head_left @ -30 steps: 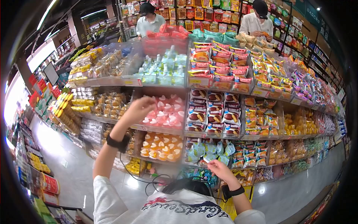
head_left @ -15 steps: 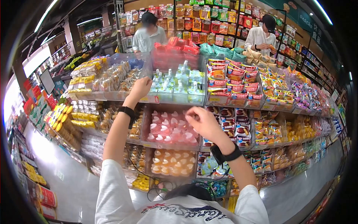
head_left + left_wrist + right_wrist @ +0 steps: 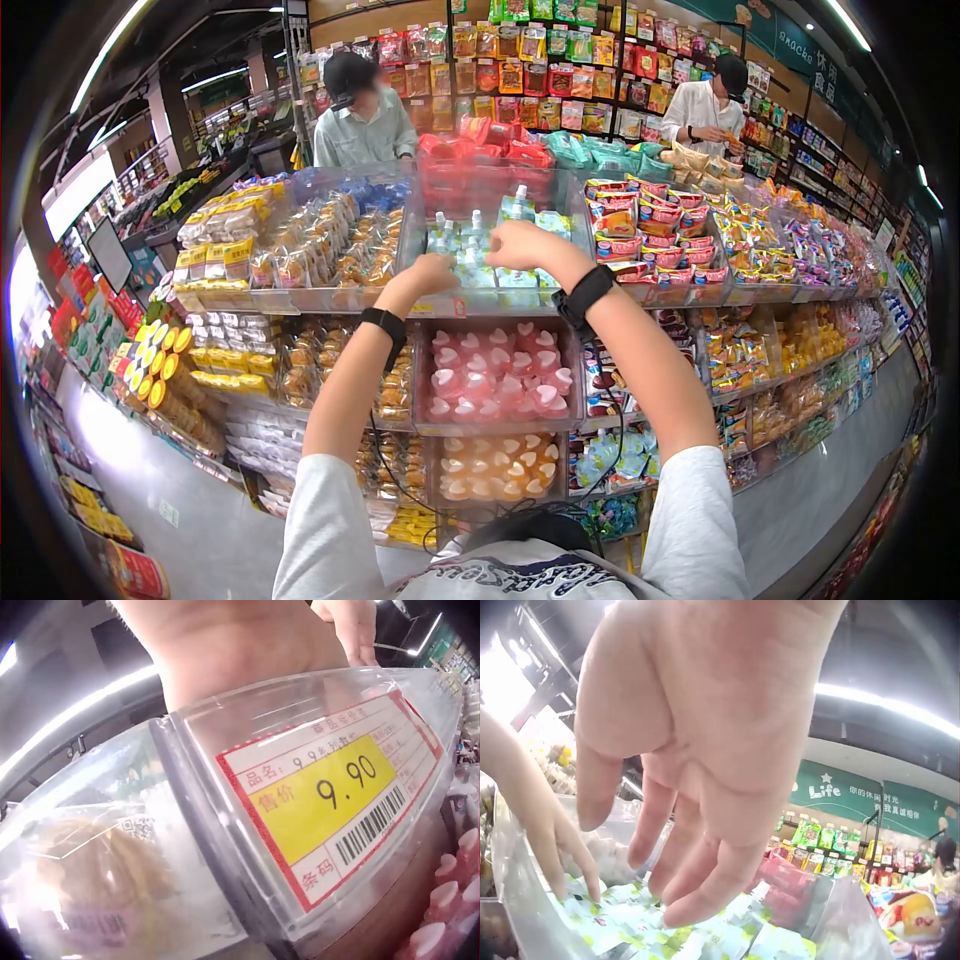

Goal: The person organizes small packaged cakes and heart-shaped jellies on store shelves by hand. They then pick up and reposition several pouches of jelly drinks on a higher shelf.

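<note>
Pale blue-green spout pouches [image 3: 473, 238] with white caps fill a clear plastic bin [image 3: 440, 300] on the top shelf. My right hand [image 3: 525, 245] reaches over them; in the right wrist view its thumb and fingers hang apart, pointing down, with nothing between them. To its left, my left hand [image 3: 436, 272] dips over the bin's front edge, its loosely extended fingers [image 3: 585, 870] down at the pouches [image 3: 630, 922]. The left wrist view catches mainly that wrist above a yellow price tag [image 3: 330, 795]; its fingertips are hidden there.
Pink heart-topped cups [image 3: 500, 370] and orange ones [image 3: 498, 467] sit in bins below. Bagged pastries [image 3: 330, 235] lie left, pink-wrapped snacks [image 3: 655, 225] right. Red packets [image 3: 485, 145] are behind. Two people [image 3: 365, 125] stand beyond the shelf. Cables [image 3: 400, 470] hang near my body.
My right hand has risen from low on the right, past the pink cups, to the spout pouches. My left hand has moved from the pink cups up into the same bin. The view has shifted.
</note>
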The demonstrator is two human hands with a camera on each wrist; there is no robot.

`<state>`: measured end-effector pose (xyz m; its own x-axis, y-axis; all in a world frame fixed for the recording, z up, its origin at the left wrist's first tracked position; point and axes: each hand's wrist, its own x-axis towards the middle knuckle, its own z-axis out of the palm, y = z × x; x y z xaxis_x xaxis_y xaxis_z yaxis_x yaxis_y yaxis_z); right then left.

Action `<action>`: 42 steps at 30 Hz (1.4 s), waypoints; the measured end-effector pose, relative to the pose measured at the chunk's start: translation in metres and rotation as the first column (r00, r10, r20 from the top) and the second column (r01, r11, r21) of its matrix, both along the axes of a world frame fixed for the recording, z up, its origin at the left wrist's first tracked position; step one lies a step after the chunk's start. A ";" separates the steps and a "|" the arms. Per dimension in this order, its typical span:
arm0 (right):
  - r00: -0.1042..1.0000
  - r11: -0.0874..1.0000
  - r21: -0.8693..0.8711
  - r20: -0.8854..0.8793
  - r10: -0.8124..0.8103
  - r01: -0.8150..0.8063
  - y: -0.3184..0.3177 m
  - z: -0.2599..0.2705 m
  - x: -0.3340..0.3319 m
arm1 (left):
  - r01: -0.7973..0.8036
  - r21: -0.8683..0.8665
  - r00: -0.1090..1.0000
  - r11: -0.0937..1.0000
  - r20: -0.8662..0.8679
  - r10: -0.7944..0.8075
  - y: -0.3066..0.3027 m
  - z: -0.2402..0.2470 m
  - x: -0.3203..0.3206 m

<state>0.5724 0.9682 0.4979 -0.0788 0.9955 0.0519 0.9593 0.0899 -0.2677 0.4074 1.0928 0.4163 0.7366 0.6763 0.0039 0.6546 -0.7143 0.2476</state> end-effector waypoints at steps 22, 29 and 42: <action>0.946 0.921 -0.388 0.289 0.146 -0.023 0.045 -0.024 -0.034 | -0.140 0.066 0.877 0.988 0.471 0.093 -0.058 -0.019 -0.017; 0.950 0.957 -0.263 0.251 0.187 -0.119 0.029 -0.047 -0.029 | -0.132 0.107 0.838 0.985 0.543 0.053 -0.058 -0.022 -0.017; 0.974 0.948 0.233 -0.016 0.227 -0.217 0.027 -0.029 -0.003 | -0.134 0.065 0.859 0.989 0.505 0.083 -0.062 -0.014 -0.018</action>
<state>0.5692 0.9949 0.4690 -0.2891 0.9143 0.2838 0.8966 0.3625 -0.2545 0.3891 1.0310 0.4019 0.5402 0.7297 0.4192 0.5356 -0.6823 0.4975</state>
